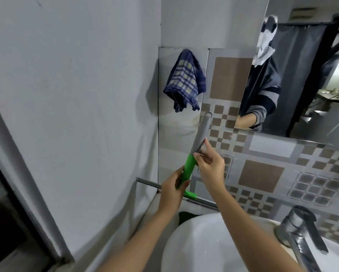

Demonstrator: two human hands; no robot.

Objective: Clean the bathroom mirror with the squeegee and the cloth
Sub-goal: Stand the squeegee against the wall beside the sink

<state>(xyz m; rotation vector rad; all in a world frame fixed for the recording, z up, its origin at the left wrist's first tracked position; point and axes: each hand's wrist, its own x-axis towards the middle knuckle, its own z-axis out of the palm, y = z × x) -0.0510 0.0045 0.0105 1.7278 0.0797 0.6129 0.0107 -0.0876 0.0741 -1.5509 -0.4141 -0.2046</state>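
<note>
The squeegee [190, 169] has a green neck, a grey handle pointing up toward a wall hook, and a long grey blade low against the wall. My left hand [173, 190] grips the green neck near the blade. My right hand [209, 165] pinches the lower part of the grey handle just above the green part. A blue checked cloth [185, 79] hangs on the wall above, apart from both hands. The mirror [301, 79] is at the upper right and reflects a person in a dark top.
A white sink [200, 248] lies below my arms, with a chrome tap [300, 228] at the right. Patterned brown and grey tiles [262, 173] cover the wall under the mirror. A plain grey wall [76, 95] and a dark window frame [17, 193] stand at the left.
</note>
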